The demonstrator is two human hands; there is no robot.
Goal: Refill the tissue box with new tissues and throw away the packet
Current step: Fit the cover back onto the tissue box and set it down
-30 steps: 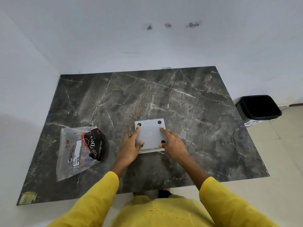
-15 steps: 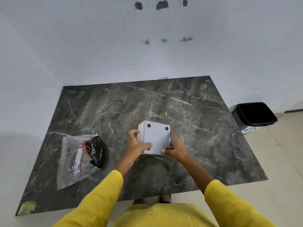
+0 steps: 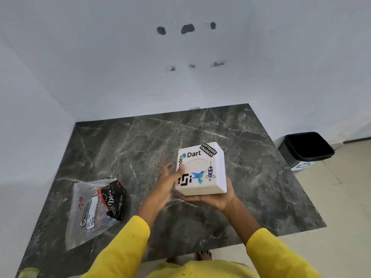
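The white tissue box [image 3: 202, 169] is held above the dark marble table [image 3: 251, 157], its sticker-covered top and oval opening facing me. My right hand [image 3: 218, 199] cups it from below. My left hand [image 3: 166, 183] touches its left side, thumb on the top face. The clear plastic packet [image 3: 94, 209] with black and red print lies flat on the table's left part, apart from both hands.
A black waste bin [image 3: 307, 149] stands on the tiled floor right of the table. White walls close in behind and on the left. A green scrap [image 3: 28, 272] sits at the table's near left corner. My bare toes [image 3: 203, 255] show under the front edge.
The box lay bottom-up on the table under both hands. It has been lifted and turned over, so the stickered top faces up. The packet has not moved.
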